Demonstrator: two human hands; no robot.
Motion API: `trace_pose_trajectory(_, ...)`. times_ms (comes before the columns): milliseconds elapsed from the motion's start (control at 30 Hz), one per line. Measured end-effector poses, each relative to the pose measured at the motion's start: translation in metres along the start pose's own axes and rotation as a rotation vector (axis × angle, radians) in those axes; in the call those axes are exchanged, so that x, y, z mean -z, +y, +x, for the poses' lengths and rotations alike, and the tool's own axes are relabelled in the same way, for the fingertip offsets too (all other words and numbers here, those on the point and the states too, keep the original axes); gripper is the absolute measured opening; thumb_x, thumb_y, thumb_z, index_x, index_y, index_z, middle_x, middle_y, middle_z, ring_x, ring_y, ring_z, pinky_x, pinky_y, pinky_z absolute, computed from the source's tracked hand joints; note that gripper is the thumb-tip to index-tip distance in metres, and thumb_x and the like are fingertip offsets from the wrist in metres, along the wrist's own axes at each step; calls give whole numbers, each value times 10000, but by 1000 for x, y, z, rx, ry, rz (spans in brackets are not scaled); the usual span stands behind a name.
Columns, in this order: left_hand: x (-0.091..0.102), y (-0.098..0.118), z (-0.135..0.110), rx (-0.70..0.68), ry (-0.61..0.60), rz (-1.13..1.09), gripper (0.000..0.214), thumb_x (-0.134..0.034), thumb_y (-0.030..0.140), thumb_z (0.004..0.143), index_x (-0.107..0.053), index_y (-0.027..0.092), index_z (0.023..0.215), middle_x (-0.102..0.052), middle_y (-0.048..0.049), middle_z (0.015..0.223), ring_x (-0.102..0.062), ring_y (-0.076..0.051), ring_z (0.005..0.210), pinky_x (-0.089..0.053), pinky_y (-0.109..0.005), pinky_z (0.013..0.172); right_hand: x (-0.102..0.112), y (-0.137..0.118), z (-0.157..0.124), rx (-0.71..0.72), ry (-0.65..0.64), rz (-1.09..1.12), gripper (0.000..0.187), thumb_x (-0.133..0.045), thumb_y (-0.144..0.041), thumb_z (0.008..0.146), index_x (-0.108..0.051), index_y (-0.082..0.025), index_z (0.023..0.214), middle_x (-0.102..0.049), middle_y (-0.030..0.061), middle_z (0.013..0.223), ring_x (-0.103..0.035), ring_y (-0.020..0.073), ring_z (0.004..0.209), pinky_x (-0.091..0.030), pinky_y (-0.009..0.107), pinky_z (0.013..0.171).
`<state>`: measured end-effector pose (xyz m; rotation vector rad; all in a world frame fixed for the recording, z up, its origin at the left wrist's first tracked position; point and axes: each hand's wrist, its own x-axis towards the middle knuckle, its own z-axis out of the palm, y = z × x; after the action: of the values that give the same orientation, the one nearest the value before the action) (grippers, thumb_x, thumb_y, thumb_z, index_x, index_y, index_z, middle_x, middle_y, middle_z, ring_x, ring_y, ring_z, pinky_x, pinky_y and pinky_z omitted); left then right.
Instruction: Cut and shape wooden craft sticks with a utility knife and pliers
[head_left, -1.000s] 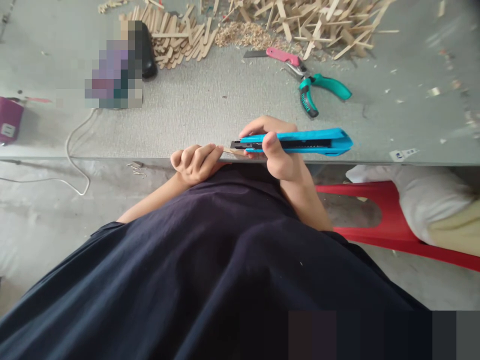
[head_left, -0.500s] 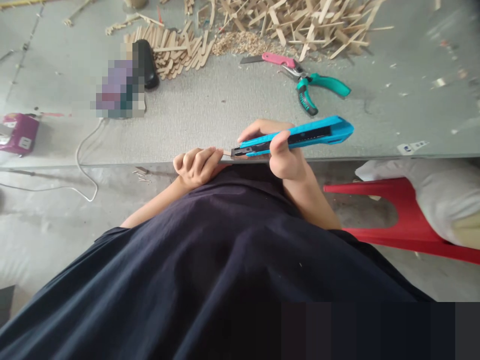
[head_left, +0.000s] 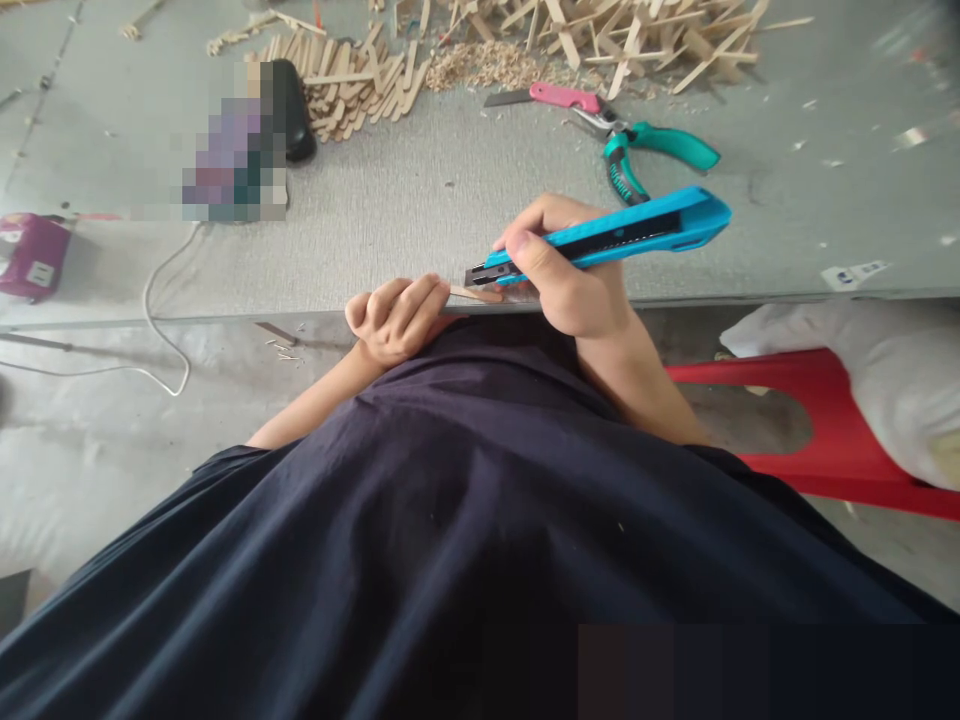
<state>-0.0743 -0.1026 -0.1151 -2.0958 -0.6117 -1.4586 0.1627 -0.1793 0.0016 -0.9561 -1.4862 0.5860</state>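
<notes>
My left hand [head_left: 397, 315] is closed around one end of a thin wooden craft stick [head_left: 478, 294] at the table's front edge. The stick's other end pokes out to the right, past my fingertips. In my right hand [head_left: 566, 275] is a blue utility knife [head_left: 637, 228], gripped with the thumb along its near side. Its black tip points left and lies just above the stick; whether the two touch I cannot tell. Beyond my right hand lie green-handled pliers [head_left: 664, 145] and a pink-handled folding saw or knife [head_left: 566, 97].
Flat craft sticks [head_left: 360, 95] lie in a pile at the back, beside wood shavings [head_left: 487, 68] and a heap of crossed sticks [head_left: 637, 35]. A black case [head_left: 292, 110], a white cable [head_left: 154, 290] and a purple box [head_left: 34, 258] are leftward. Right is a red stool [head_left: 847, 420].
My right hand has lifted the knife up and to the right, away from my left fingers. More of the stick now shows. My left hand has barely moved, and the view has shifted slightly.
</notes>
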Motion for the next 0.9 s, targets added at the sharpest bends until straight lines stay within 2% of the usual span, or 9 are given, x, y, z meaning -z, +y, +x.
trace_pose_trajectory(167,-5,-2,-18,43,-64,15,556,-823,810,953,-827,465,1389,-941,-4,1118,-793,-291,902,-381,-510,903,1,-1,0,28,-29,-24,471,-754,-656,1121,-760,-258,868,-730,-18,754,-646,163,666,-492,335,646)
trace_pose_trajectory(333,-10,-2,-34,218,-253,-53,584,-752,898,943,-880,414,1245,-935,-55,1092,-798,-313,942,-378,-526,903,2,-5,-2,-8,-72,-54,528,-738,-743,1108,-776,-267,882,-753,-15,773,-682,169,697,-511,339,669)
trace_pose_trajectory(400,-9,-1,-31,176,-203,2,588,-784,900,917,-879,424,1249,-934,-39,1072,-790,-304,926,-387,-522,909,3,-6,-2,-17,-66,-62,530,-744,-746,1106,-783,-266,883,-764,-10,791,-695,173,717,-520,345,693)
trace_pose_trajectory(500,-6,1,-22,41,-47,99,600,-846,881,876,-863,450,1291,-935,-4,1044,-765,-284,861,-405,-516,922,3,-8,-3,-31,-53,-69,551,-735,-754,1108,-792,-259,873,-758,-1,782,-689,177,706,-514,353,686)
trace_pose_trajectory(567,-5,1,-19,5,-24,149,620,-833,902,864,-865,446,1284,-935,-2,1041,-754,-279,840,-421,-516,923,2,-9,-3,-42,-46,-59,566,-725,-766,1107,-792,-261,862,-743,-3,754,-672,176,674,-497,355,656)
trace_pose_trajectory(733,-7,-2,-33,95,-163,137,645,-775,935,869,-881,429,1253,-930,-45,1063,-764,-305,878,-445,-532,902,2,-14,-3,-83,-60,-19,480,-790,-732,1077,-811,-292,887,-747,-3,785,-673,189,692,-509,362,674)
trace_pose_trajectory(900,-9,-5,-43,265,-365,11,689,-760,965,845,-892,409,1230,-925,-78,1161,-785,-342,978,-463,-549,901,2,-19,-4,-169,-48,-82,566,-734,-846,1045,-795,-316,857,-746,14,836,-694,216,762,-577,383,757)
